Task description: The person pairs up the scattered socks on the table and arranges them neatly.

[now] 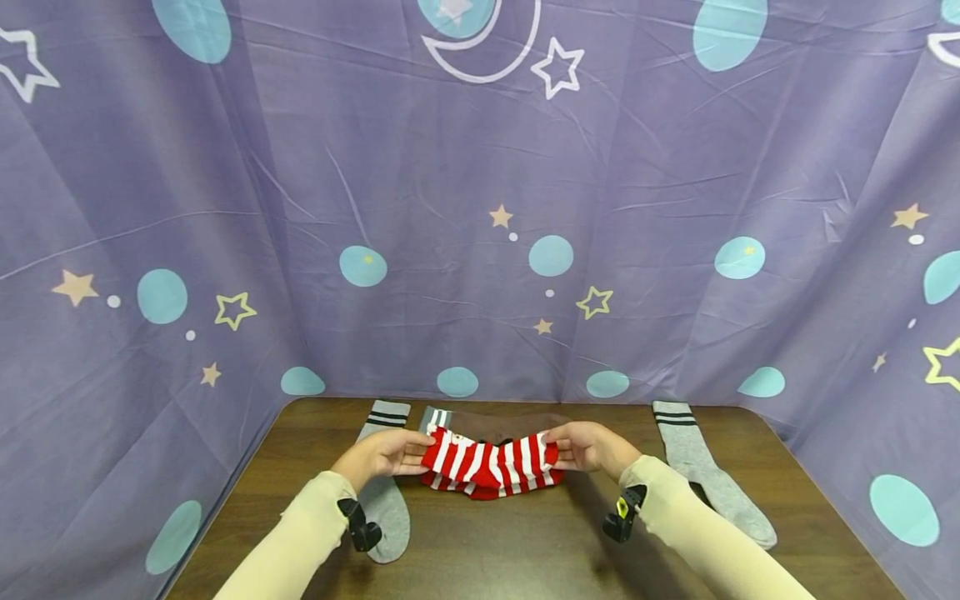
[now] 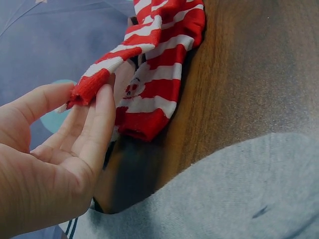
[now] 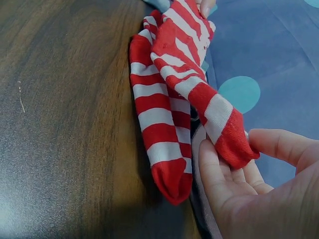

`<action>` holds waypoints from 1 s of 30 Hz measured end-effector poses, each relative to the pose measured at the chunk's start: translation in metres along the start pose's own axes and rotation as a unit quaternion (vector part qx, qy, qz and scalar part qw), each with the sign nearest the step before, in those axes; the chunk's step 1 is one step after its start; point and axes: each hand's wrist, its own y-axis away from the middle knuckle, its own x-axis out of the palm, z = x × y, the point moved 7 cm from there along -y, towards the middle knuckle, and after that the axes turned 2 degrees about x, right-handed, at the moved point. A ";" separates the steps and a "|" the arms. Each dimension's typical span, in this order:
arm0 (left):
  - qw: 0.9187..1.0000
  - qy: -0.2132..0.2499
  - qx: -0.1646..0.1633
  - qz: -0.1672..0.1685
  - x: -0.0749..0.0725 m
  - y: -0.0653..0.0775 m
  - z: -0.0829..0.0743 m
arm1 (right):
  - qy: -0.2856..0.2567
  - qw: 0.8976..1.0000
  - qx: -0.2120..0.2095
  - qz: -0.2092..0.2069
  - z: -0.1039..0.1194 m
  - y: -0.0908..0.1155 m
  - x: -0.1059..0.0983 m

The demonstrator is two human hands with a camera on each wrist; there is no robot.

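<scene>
Both hands hold a red-and-white striped sock [image 3: 199, 94] stretched between them, raised over the far part of the table. At its cuff, my left hand [image 1: 382, 454] pinches the fabric between thumb and fingers, clearly seen in the left wrist view. My right hand [image 1: 596, 447] pinches the solid red toe [image 3: 234, 144], with its other fingers underneath. A second striped sock [image 3: 157, 119] lies on the wood just below and nearer the body, partly covered by the held one in the head view. Its red cuff [image 2: 144, 124] points toward the left hand.
A grey sock [image 1: 390, 521] with black bands lies under the left wrist; its match [image 1: 712, 479] lies on the right, partly behind the right forearm. Behind the striped socks are a brown item [image 1: 517, 425] and a grey piece with white stripes [image 1: 440, 417]. A patterned curtain [image 1: 480, 167] borders the wooden table [image 1: 510, 550].
</scene>
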 end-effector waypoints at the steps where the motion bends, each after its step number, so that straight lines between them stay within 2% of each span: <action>1: 1.000 0.000 -0.001 -0.002 -0.001 0.000 0.001 | 0.002 1.000 -0.001 0.002 -0.001 -0.001 -0.001; 3: 1.000 0.001 -0.003 -0.003 -0.002 -0.001 0.003 | 0.003 1.000 -0.006 0.027 -0.004 -0.006 -0.002; 6: 1.000 0.004 -0.007 -0.007 -0.003 -0.002 0.005 | 0.005 0.999 -0.010 0.039 -0.006 -0.008 -0.002; 13: 1.000 0.007 -0.005 -0.019 -0.006 -0.002 0.007 | 0.003 1.000 0.004 -0.008 -0.003 0.003 0.002; 20: 1.000 0.002 -0.003 -0.017 -0.005 -0.002 0.008 | -0.007 1.000 0.006 -0.013 -0.007 0.001 0.002; 30: 1.000 -0.011 -0.003 -0.017 -0.007 -0.002 0.010 | 0.011 1.000 0.002 -0.022 -0.009 -0.001 -0.002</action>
